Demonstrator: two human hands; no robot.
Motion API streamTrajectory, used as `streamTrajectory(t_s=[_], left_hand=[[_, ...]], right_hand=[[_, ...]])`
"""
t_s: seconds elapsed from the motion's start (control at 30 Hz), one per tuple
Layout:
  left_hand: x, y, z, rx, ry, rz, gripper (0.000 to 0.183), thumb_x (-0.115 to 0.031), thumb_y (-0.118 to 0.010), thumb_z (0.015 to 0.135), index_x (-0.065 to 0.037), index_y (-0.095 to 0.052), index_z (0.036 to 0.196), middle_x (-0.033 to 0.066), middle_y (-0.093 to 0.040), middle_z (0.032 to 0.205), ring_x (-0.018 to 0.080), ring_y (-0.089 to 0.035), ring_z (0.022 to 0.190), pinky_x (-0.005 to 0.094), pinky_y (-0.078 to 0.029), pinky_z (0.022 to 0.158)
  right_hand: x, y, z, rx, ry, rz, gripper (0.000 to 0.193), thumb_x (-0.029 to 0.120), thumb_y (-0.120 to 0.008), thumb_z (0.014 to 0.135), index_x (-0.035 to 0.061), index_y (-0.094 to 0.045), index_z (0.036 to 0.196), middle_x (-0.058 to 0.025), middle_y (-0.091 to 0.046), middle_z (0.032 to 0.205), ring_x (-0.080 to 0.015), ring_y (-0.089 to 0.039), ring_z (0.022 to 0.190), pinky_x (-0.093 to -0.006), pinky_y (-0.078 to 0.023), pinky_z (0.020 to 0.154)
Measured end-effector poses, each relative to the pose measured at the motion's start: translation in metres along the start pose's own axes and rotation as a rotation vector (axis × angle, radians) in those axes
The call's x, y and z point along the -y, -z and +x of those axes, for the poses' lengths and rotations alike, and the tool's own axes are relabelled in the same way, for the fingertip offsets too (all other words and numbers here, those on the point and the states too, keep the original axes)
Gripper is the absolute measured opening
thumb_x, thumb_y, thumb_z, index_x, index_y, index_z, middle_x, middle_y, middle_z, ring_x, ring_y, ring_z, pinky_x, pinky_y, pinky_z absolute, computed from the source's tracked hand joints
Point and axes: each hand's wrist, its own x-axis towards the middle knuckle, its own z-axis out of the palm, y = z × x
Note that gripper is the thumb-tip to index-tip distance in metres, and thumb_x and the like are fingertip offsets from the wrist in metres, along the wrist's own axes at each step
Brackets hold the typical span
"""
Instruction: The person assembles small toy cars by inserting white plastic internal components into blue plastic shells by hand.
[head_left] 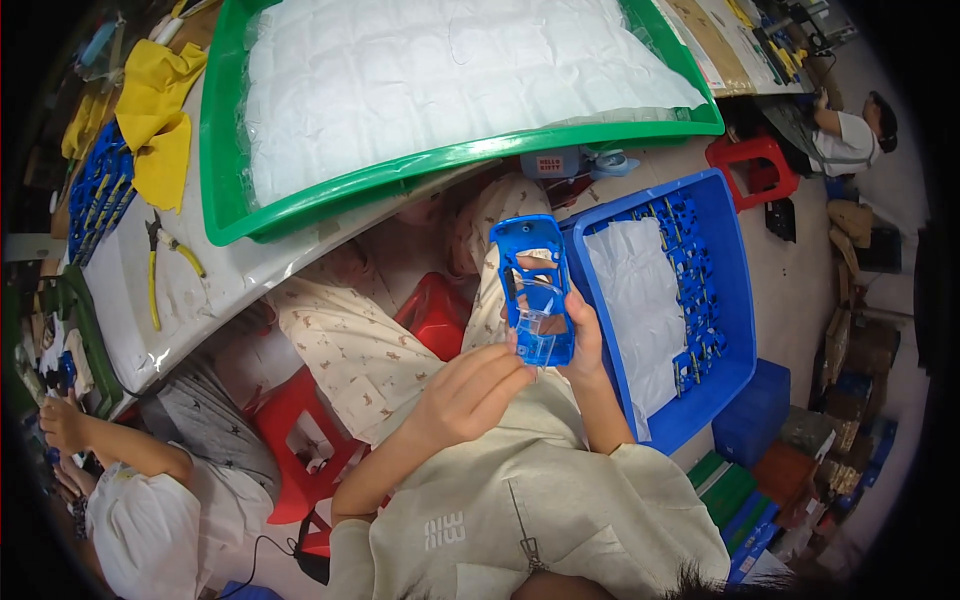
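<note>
A blue toy car body shell (532, 240) with open window holes is held upright over my lap. My right hand (586, 338) is closed on its right edge near the lower end. A clear plastic window piece (541, 310) lies against the shell's openings. My left hand (477, 392) pinches at the lower left of this piece, its fingertips close against the shell. How far the clear piece sits inside the shell I cannot tell.
A green tray (470, 152) lined with white padded sheets stands on the table ahead. Beside my right arm, a blue bin (740, 330) holds blue shells and a white sheet. Yellow-handled pliers (153, 275) lie on the table at left. A co-worker (150, 500) sits at lower left.
</note>
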Motion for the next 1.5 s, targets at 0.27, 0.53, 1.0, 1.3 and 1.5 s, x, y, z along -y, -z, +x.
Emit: streamTrajectory(t_s=[0.27,0.53,1.0,1.3,1.5], left_hand=[[-0.001,-0.009,0.009,-0.117,0.09,0.095,0.025,0.006,-0.066,0.058,-0.004,-0.063,0.08,0.0051,-0.057,0.078,0.0208,-0.059,0.074,0.0295,-0.048,0.06],[-0.005,-0.015,0.006,0.021,0.006,0.363,0.03,-0.013,-0.067,0.065,-0.003,-0.063,0.092,0.0025,-0.058,0.083,0.017,-0.052,0.074,0.0269,-0.042,0.06],[0.023,-0.004,0.005,-0.287,0.678,0.0,0.008,-0.009,-0.056,0.077,-0.004,-0.052,0.083,0.0086,-0.05,0.083,0.0212,-0.044,0.075,0.0297,-0.034,0.068],[0.021,-0.01,0.011,-0.121,1.004,-0.591,0.017,-0.015,-0.048,0.087,0.0,-0.047,0.096,0.0078,-0.052,0.083,0.0126,-0.049,0.077,0.0258,-0.04,0.068],[0.027,-0.018,0.008,-0.171,0.999,-0.401,0.015,-0.013,-0.052,0.085,0.001,-0.047,0.081,0.0086,-0.053,0.072,0.0205,-0.053,0.065,0.032,-0.04,0.058]], right_hand=[[-0.006,-0.002,-0.001,-0.046,0.07,-0.074,0.066,0.044,-0.05,0.08,0.0028,-0.029,0.127,-0.0113,-0.049,0.111,-0.0162,-0.054,0.095,-0.0295,-0.047,0.079],[-0.005,-0.004,-0.003,0.026,0.077,-0.055,0.053,0.035,-0.049,0.085,0.0069,-0.026,0.123,-0.0075,-0.046,0.104,-0.0107,-0.047,0.093,-0.0246,-0.039,0.082],[-0.005,-0.013,-0.004,0.092,-0.029,0.01,0.063,0.044,-0.05,0.082,0.006,-0.025,0.125,-0.0143,-0.05,0.098,-0.0184,-0.058,0.074,-0.0294,-0.05,0.064],[-0.011,-0.016,-0.006,0.137,-0.126,0.048,0.059,0.039,-0.051,0.082,0.0058,-0.025,0.124,-0.0136,-0.053,0.092,-0.0186,-0.059,0.07,-0.0273,-0.049,0.063],[-0.009,-0.02,-0.003,0.102,-0.007,-0.34,0.046,0.022,-0.056,0.083,0.0075,-0.03,0.118,-0.0102,-0.053,0.094,-0.0117,-0.054,0.076,-0.0218,-0.043,0.068]])
